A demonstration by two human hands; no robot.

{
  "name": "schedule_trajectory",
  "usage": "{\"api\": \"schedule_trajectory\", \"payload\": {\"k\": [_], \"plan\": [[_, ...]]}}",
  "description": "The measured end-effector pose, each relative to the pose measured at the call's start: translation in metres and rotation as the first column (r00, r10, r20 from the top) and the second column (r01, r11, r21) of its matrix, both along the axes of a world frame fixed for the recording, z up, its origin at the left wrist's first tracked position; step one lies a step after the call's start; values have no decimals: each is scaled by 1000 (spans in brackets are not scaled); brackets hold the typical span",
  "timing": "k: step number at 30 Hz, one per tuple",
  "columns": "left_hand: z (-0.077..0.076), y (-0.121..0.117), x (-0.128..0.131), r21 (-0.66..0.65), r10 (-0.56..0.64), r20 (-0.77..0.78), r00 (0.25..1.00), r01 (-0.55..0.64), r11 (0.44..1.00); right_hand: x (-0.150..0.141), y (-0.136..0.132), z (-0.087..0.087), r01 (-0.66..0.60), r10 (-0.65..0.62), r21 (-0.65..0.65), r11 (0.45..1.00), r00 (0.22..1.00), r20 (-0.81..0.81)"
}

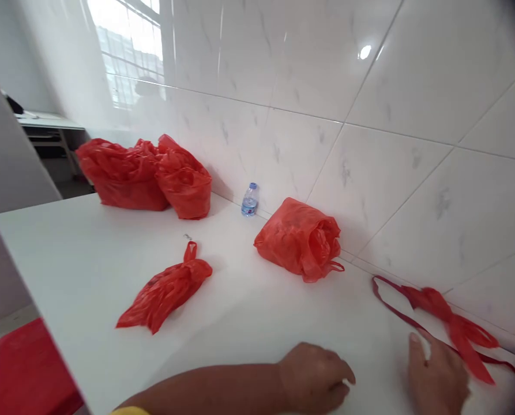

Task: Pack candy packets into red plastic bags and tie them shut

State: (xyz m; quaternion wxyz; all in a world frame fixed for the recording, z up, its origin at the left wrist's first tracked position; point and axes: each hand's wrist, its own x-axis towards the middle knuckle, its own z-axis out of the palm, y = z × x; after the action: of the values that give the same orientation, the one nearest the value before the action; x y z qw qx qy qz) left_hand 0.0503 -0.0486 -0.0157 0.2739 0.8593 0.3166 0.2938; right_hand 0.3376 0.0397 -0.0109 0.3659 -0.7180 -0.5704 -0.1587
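My left hand (315, 376) hovers over or rests on the white table, its fingers loosely bent and apart, with nothing seen between them. To the right, my right hand (439, 374) is slightly blurred beside a dark red strap (395, 311); thumb and forefinger are parted, and whether it touches the strap is unclear. A strip of red plastic bag (434, 305) lies across that strap by the wall. Beyond my left hand sits a bulky red plastic bag (296, 239), its mouth bunched toward the right. A smaller knotted red bag (166, 291) lies farther left.
Two full red bags, one wide (130, 193) and one narrower (192, 193), stand at the table's far end. A small water bottle (249, 200) is against the tiled wall (300, 144). Below the table's left edge shows a red stool-like object (32, 369).
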Motion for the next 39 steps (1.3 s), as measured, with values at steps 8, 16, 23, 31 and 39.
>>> {"api": "schedule_trajectory", "payload": {"k": [8,16,23,31,39], "plan": [[51,-14,-110,463,553,190,811,-571,678,-100,-45,-33,-457,477,-237,857,878,31],[79,-60,-259,188,969,-160,186,-958,215,-120,-58,-26,-524,562,-266,809,822,91],[73,-58,-209,-50,827,-232,512,-855,516,-126,-65,-20,-551,572,-251,796,820,16],[83,-30,-72,-174,412,-50,910,-414,894,-129,-102,12,-600,611,114,792,784,-111],[68,-10,-11,-23,275,134,952,-274,961,-117,-116,18,-606,576,-112,787,788,-218]]}}
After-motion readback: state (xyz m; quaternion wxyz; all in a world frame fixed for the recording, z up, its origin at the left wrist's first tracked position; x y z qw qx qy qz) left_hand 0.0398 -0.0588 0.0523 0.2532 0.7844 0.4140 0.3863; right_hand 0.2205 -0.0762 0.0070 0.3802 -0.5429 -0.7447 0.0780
